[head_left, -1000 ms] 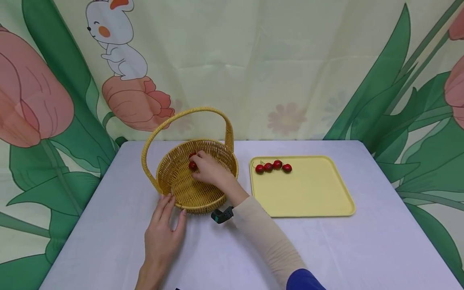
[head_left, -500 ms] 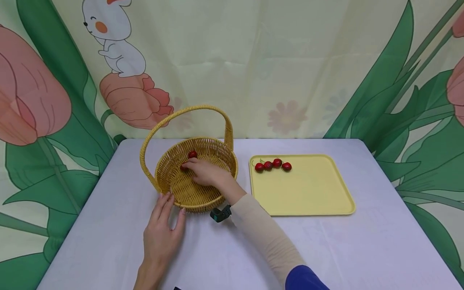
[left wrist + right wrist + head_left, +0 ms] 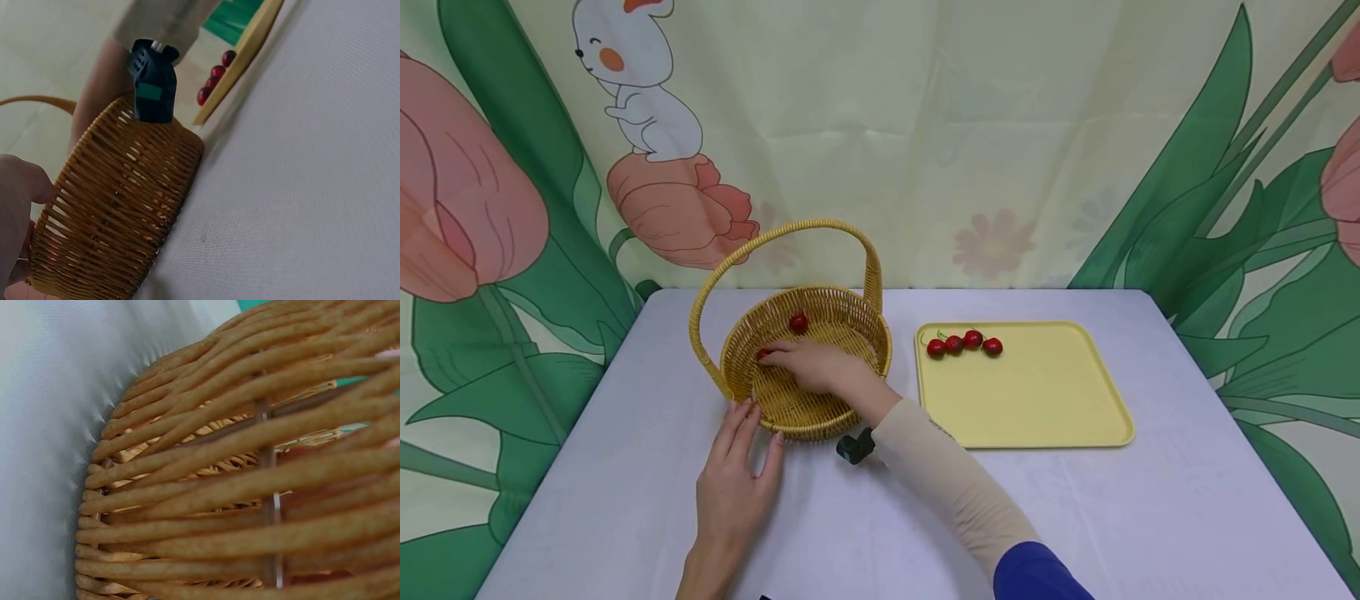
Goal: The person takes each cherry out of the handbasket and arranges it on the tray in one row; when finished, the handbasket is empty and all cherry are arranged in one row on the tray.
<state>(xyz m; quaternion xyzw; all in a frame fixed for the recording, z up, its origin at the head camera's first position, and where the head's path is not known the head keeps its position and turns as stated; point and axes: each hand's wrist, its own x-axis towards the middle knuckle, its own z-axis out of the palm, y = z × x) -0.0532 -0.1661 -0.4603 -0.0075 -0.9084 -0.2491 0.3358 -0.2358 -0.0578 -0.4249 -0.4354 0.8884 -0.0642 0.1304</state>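
A round wicker basket with a tall arched handle stands on the table. My right hand reaches into it and pinches a red cherry at the left inner side; the fingers cover most of that fruit. Another cherry lies farther back inside the basket. My left hand is at the basket's front left, its fingers extended against the outside near the rim. In the left wrist view, the left thumb touches the woven wall. Only the basket's weave fills most of the right wrist view.
A yellow rectangular tray lies right of the basket, with several cherries in a row at its back left. A dark wrist camera sits close to the basket's front. A printed curtain hangs behind the table.
My right hand has moved left and slightly nearer inside the basket, taking one cherry away from the other, which stays put. My left hand keeps its place.
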